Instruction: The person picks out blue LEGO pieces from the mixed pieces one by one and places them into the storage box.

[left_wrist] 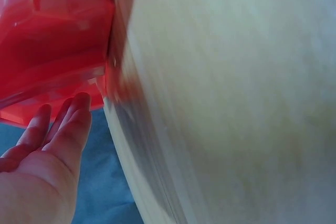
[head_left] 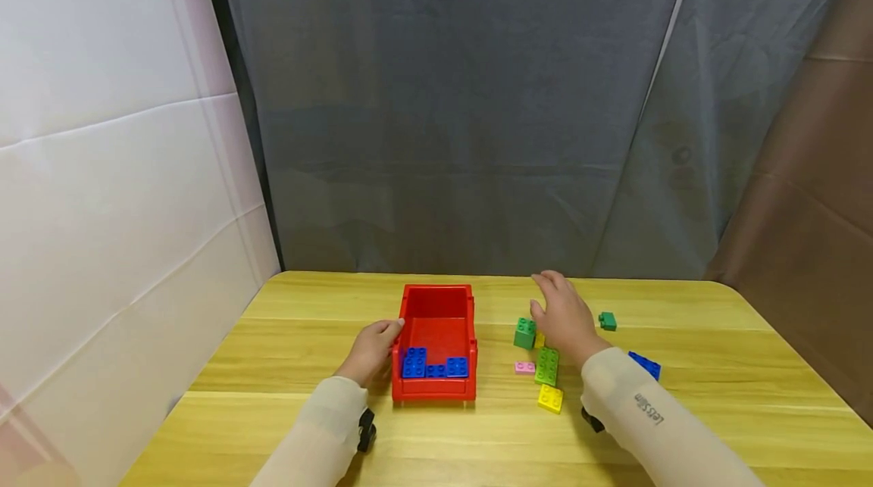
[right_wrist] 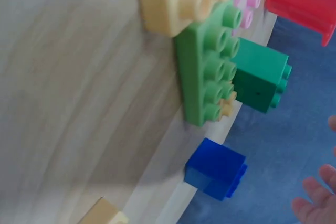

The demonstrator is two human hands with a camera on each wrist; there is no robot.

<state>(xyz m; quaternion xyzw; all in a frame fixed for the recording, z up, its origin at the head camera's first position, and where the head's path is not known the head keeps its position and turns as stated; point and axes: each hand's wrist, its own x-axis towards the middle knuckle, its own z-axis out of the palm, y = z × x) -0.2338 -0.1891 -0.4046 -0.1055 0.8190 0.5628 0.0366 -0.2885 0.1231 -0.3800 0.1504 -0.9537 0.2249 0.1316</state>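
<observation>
A red plastic bin point(head_left: 436, 390) stands on the table, with several blue bricks point(head_left: 414, 363) inside at its near end. My left hand point(head_left: 371, 351) touches the bin's left side; in the left wrist view its fingers point(left_wrist: 73, 129) look straight. My right hand point(head_left: 567, 319) hovers above the loose bricks, fingers loosely bent and holding nothing. Near it are a dark green brick point(head_left: 524, 334), a long light green brick point(head_left: 547, 366), a pink brick point(head_left: 524, 368) and a yellow brick point(head_left: 550, 398). The right wrist view also shows a blue brick point(right_wrist: 215, 167), which my hand hides in the head view.
Right of my right hand lie a small green brick point(head_left: 608, 321) and, partly behind the sleeve, a blue brick point(head_left: 644, 365). Another yellow brick point(head_left: 539, 340) sits beside the dark green one. A grey curtain point(head_left: 436, 131) hangs behind the wooden table point(head_left: 327, 305).
</observation>
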